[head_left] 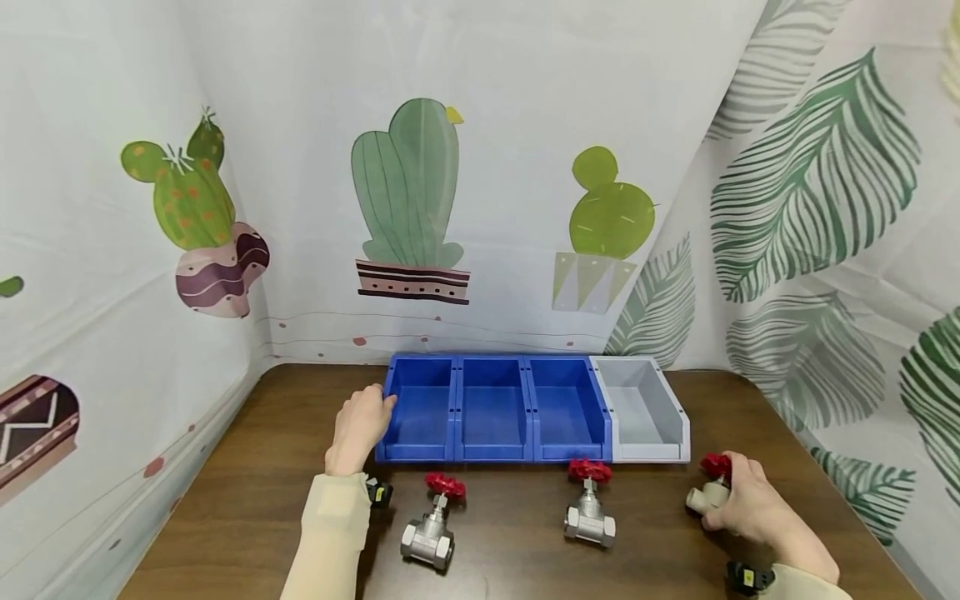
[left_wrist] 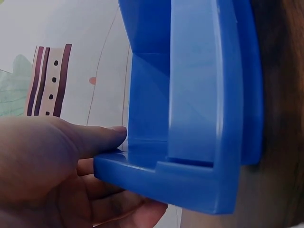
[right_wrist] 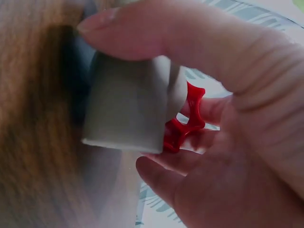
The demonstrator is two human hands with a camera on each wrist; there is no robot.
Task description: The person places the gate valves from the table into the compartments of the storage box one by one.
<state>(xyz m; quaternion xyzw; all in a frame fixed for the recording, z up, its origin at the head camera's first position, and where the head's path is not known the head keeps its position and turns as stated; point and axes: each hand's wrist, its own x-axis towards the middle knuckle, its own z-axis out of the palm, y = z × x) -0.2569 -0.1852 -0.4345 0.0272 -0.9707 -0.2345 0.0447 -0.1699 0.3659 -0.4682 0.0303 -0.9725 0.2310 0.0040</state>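
At the right of the counter (head_left: 510,521), holding a beige valve (head_left: 707,498) with a red handwheel (head_left: 715,466), clamped in the right grip (head_left: 752,500) by thumb on body and fingers about the wheel. Farther left, pinching the outer side wall of the leftmost blue bin (head_left: 415,453) between thumb and fingers of the left grip (head_left: 363,423). Beside it in line: second blue bin (head_left: 492,453), third blue bin (head_left: 572,453), pale grey bin (head_left: 651,453). Nearer, well apart and red-wheeled: left steel valve (head_left: 428,537), right steel valve (head_left: 589,521).
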